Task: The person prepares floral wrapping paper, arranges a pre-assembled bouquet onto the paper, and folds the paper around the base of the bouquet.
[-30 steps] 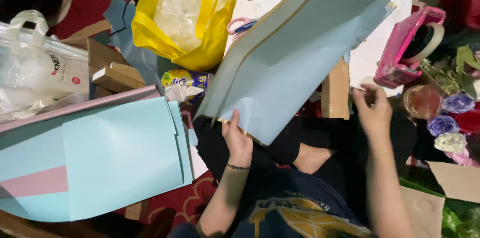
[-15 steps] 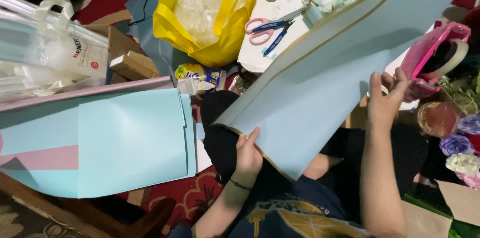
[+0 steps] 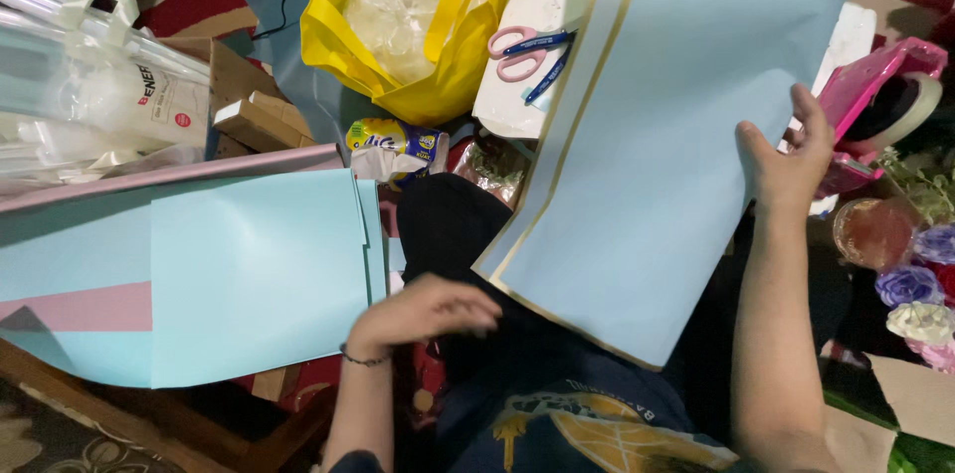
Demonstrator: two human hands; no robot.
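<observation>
While the right hand (image 3: 791, 160) is pinching the right edge of a large light blue sheet (image 3: 676, 135) with a thin gold border, the sheet is hanging tilted over the person's lap, its lower corner pointing down toward the dark shirt. The right hand's grip is closed on that paper, thumb in front and fingers behind the edge. The left hand (image 3: 423, 312) is hovering low just beside the sheet's lower left edge, fingers loosely curled and holding nothing; whether it is touching the paper cannot be told. A dark bracelet is sitting on its wrist. To the left, a stack of light blue and pink sheets (image 3: 199, 274) is lying flat. Beyond it, a yellow bag (image 3: 398, 45) stuffed with clear plastic is standing open, and pink-handled scissors (image 3: 527, 45) are lying on a white sheet near the held paper's upper left edge. A pink tape dispenser (image 3: 880, 95) is sitting just right of the right hand, with paper flowers (image 3: 910, 289) below it.
</observation>
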